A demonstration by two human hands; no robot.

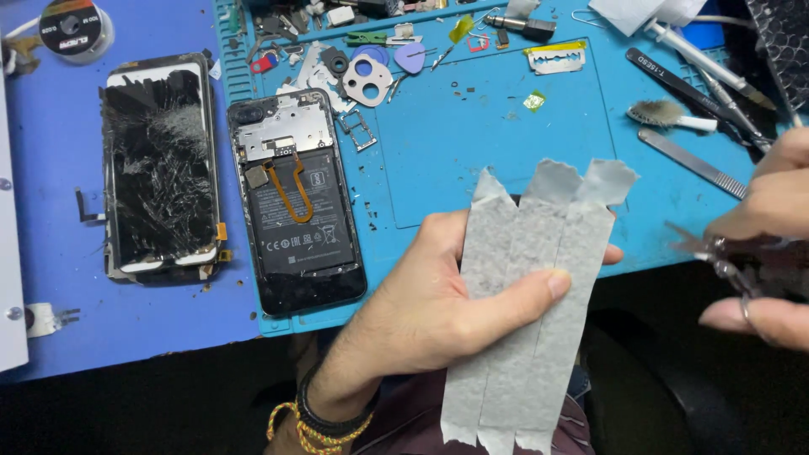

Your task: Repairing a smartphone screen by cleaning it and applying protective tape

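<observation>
Grey tape strips (531,295) pinched in L hand (438,303), R hand (767,253) gripping scissors (725,253)

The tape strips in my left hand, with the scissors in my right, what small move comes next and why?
Probably bring the scissors in the right hand across to the tape strips. The left hand pinches three overlapped grey strips upright by thumb and fingers; their ends look ragged and uneven. The scissors sit apart from the tape, blurred, so whether the blades are open is unclear.
</observation>
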